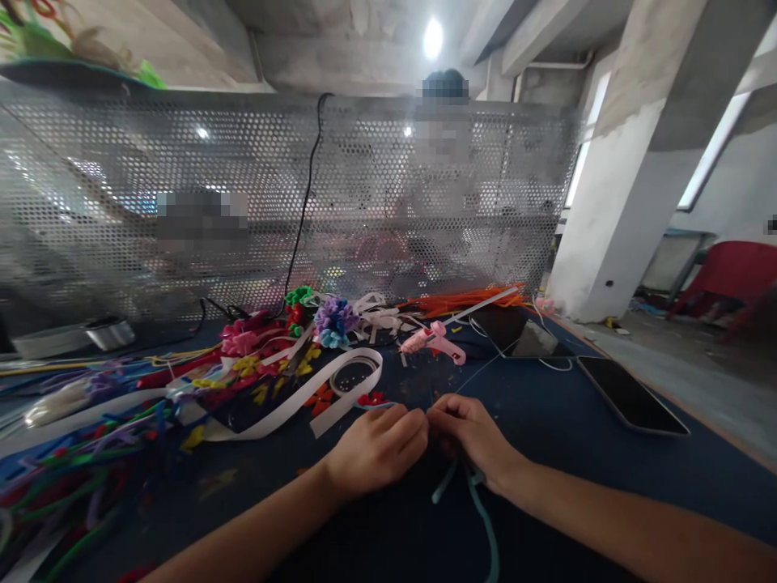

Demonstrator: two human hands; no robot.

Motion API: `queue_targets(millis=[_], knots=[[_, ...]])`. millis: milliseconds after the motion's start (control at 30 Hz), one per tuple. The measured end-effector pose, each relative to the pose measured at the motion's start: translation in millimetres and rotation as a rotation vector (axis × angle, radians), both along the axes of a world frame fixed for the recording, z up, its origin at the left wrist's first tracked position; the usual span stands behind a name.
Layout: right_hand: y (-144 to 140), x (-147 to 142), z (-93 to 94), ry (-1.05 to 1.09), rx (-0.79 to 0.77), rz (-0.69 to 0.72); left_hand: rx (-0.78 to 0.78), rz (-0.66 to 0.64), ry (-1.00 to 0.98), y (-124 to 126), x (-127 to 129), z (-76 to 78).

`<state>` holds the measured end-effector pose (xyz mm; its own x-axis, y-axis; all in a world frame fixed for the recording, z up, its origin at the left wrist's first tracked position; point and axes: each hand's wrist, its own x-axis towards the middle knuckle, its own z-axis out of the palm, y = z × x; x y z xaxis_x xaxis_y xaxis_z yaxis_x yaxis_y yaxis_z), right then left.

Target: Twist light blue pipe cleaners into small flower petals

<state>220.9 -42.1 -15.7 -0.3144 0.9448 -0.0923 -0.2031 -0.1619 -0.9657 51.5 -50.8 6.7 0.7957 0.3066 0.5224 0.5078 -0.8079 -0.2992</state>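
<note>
My left hand [385, 447] and my right hand [477, 437] meet over the dark blue table, fingers curled in and fingertips nearly touching. Below my right hand hangs a teal pipe cleaner [486, 518], with a short end and a long curved end. Its upper part is hidden by my fingers. A thin light-blue end shows behind my left hand's knuckles, but what those fingers pinch is hidden. Just beyond the hands lie a pink hot glue gun [434, 343] with a glue stick in its back, and a looped white ribbon [291, 414].
Pipe cleaners [78, 453] of many colours lie heaped at left. Fuzzy purple and blue flowers [336, 320] stand mid-table, orange pipe cleaners [461, 300] behind. A phone [631, 395] lies at right. Behind a perforated metal screen [364, 178] are two people.
</note>
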Motion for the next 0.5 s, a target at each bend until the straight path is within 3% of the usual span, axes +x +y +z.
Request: queue_targets(millis=[100,200,300,400,500], knots=[[0,0,-0.1,0.003,0.019,-0.005,-0.292,0.064,-0.231,-5,6,0.3],[0,-1,0.2,-0.041,0.095,-0.016,-0.652,0.216,-0.549,-12,15,-0.5],[-1,0,0.1,-0.121,0.198,-0.017,-0.870,0.323,-0.707,-15,20,-0.8],[-2,1,-0.5,-0.187,0.244,-0.015,-0.896,0.322,-0.684,-15,19,-0.9],[-4,2,0.3,-0.265,0.316,-0.025,-0.745,0.279,-0.498,-14,14,-0.8]])
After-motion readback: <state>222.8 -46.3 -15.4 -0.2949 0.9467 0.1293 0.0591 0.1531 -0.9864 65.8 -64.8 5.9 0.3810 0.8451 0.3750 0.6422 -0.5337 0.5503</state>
